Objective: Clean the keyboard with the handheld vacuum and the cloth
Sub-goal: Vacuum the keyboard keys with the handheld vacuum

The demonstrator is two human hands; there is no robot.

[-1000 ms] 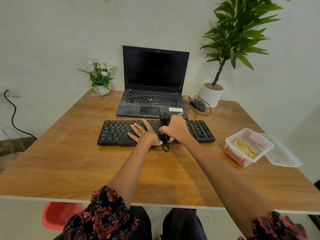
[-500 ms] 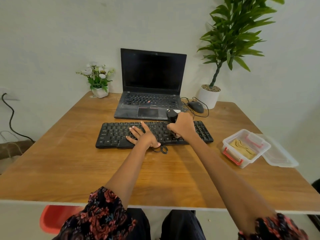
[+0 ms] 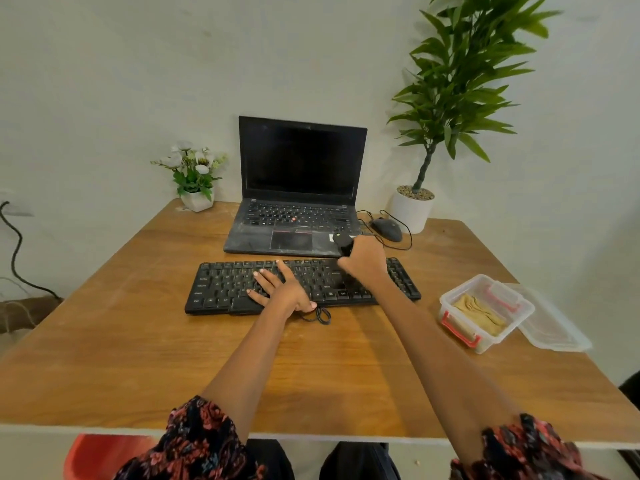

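Observation:
A black keyboard lies across the middle of the wooden table. My left hand rests flat on its keys, fingers spread. My right hand grips a small black handheld vacuum held upright over the keyboard's right part; most of the vacuum is hidden by my fingers. Its black cord loop lies on the table just in front of the keyboard. A tan cloth lies folded inside a clear plastic box with red clips, at the right.
An open black laptop stands behind the keyboard. A wired mouse and a tall potted plant sit at the back right, a small flower pot at the back left. The box's clear lid lies beside it.
My right hand has moved the vacuum rightward along the keyboard, from its middle toward its right part. My left hand stays flat on the keys.

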